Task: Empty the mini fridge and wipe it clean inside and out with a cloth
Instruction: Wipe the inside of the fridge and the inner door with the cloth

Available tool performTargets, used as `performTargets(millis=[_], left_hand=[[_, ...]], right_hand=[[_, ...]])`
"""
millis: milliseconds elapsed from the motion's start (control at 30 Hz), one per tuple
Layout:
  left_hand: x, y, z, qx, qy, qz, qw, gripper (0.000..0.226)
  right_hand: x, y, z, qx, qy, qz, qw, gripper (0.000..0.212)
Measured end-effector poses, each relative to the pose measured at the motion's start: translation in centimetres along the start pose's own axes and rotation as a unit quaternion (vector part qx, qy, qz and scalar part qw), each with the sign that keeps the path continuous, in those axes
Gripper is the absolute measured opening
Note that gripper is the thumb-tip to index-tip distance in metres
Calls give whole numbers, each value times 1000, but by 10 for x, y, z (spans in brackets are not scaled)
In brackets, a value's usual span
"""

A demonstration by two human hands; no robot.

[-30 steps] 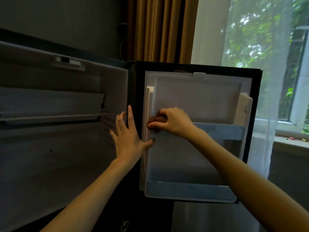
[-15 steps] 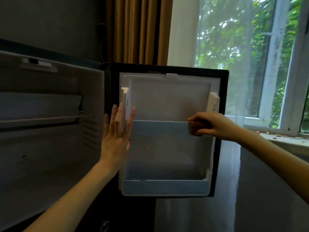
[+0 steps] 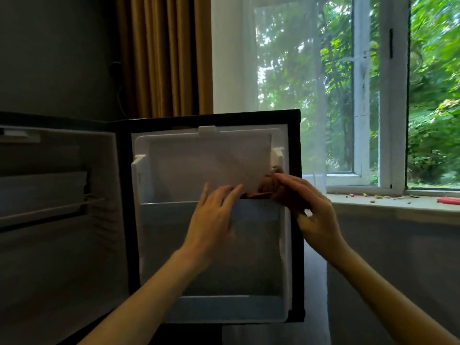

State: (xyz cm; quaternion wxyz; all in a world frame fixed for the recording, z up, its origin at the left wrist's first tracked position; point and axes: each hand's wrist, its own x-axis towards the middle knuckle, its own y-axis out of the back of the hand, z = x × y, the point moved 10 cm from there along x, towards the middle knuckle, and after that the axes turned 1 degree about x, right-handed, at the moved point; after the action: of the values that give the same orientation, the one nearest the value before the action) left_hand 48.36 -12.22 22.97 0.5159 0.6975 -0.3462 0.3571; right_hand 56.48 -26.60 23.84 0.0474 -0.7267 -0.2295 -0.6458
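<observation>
Fingers [image 3: 286, 181] of the right hand [image 3: 313, 215] curl round a reddish-brown bunched cloth [image 3: 262, 188] and press it into the upper right corner of the white plastic door liner [image 3: 199, 158], just above the pale blue upper door shelf [image 3: 169, 210]. A second ago we saw that cloth at the left end of the same shelf, so the wipe has crossed the whole width. The left hand [image 3: 211, 220] has come off the door's hinge-side edge. It now lies flat in the middle, with straight, slightly spread fingers [image 3: 230, 195] against the liner and shelf, holding nothing. We take it to be steadying the door.

The black-framed mini fridge [image 3: 124, 195] stands open. Its door faces us, and its dim grey cavity [image 3: 62, 257] with one thin shelf [image 3: 49, 211] is on the left. We see nothing stored in either door shelf, so we judge the emptying done and the inside wipe under way. The lower door shelf [image 3: 224, 307] and the outside seem still to do.

Behind the fridge hang a mustard pleated curtain [image 3: 161, 58] and a sheer white curtain [image 3: 286, 70]. A white-framed window [image 3: 359, 95] shows green trees, and small scraps lie along its pale sill [image 3: 361, 207].
</observation>
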Motion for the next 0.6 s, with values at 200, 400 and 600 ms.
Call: performTargets(millis=[200,400,600], left_hand=[[35,3,35,-166,80,15,983,51],[39,-2,44,-151,51,20,987,38],[34,2,42,-142,46,47,988,28]], right_hand=[[-17,67,1,98,-43,333,937,52],[-6,65,27,122,-96,286,946,37],[32,14,29,113,-83,198,970,43]])
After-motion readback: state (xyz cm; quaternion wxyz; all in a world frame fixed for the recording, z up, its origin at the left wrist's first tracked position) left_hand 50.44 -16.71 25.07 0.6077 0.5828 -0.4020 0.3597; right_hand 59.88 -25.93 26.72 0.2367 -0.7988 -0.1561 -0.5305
